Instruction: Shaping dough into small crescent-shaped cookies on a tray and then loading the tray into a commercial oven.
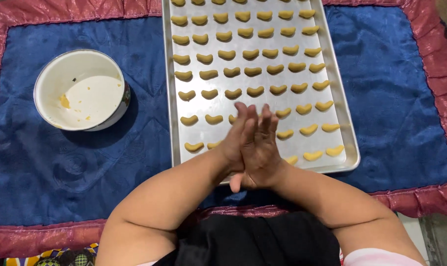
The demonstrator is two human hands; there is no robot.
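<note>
My left hand point(234, 142) and my right hand point(264, 148) are pressed flat together, palm to palm, with the fingers pointing away from me. They hover over the near edge of a silver baking tray point(349, 129). Whether anything lies between the palms is hidden. The tray holds several rows of small yellow crescent-shaped dough pieces point(253, 71). The nearest rows are partly covered by my hands.
A white round bowl point(80, 88) with a few yellow crumbs stands left of the tray. Both rest on a blue quilted cloth point(396, 98) with a red shiny border point(445, 64). My black garment fills the bottom middle.
</note>
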